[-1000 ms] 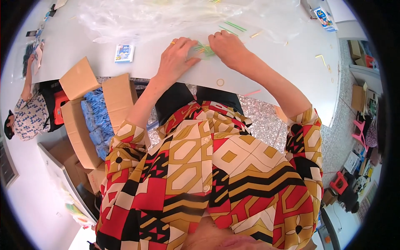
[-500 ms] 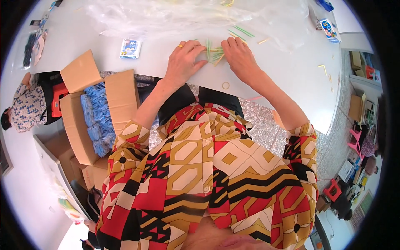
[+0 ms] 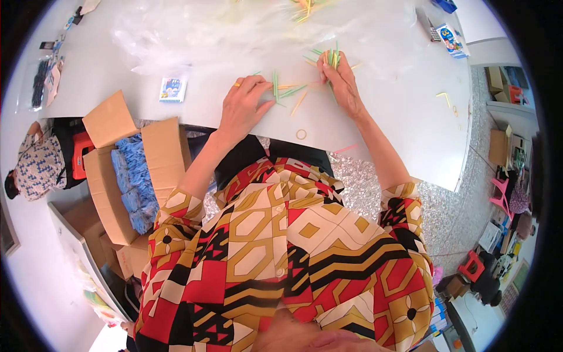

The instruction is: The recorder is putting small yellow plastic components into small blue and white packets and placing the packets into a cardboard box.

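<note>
Right fingers (image 3: pixel 324 68) clasp straws (image 3: pixel 333 58); left fingers (image 3: pixel 253 84) parted, empty, beside loose straws (image 3: pixel 291 91); plastic (image 3: pixel 176 41) beyond.

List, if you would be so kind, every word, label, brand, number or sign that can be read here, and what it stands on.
Flat blue-and-white packet, beyond the left hand: small print, too blurred to read reliably.
Upper-right blue-and-white packet on the table: bold lettering, which I won't copy out.
Straws in the right hand: no print visible.
</note>
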